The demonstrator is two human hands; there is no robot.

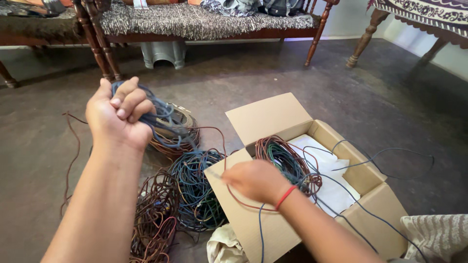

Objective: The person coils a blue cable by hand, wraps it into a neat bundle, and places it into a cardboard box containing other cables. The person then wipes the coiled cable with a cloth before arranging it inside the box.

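My left hand (118, 113) is raised over the floor, closed around a bundle of dark blue wire (163, 119) wound in loops. My right hand (254, 179), with a red thread on its wrist, pinches a strand of the same blue wire above the near flap of an open cardboard box (370, 178). Inside the box lies a coil of brown and green wire (282, 153) on white paper (324, 158). Loose blue wire trails from the box over its right side.
Several wire coils lie on the grey floor: brown (178, 134), blue-green (197, 187), dark red-brown (156, 214). A wooden bench with a woven seat (195, 22) stands behind, a table leg (363, 41) at the back right, and cloth (222, 246) by the box.
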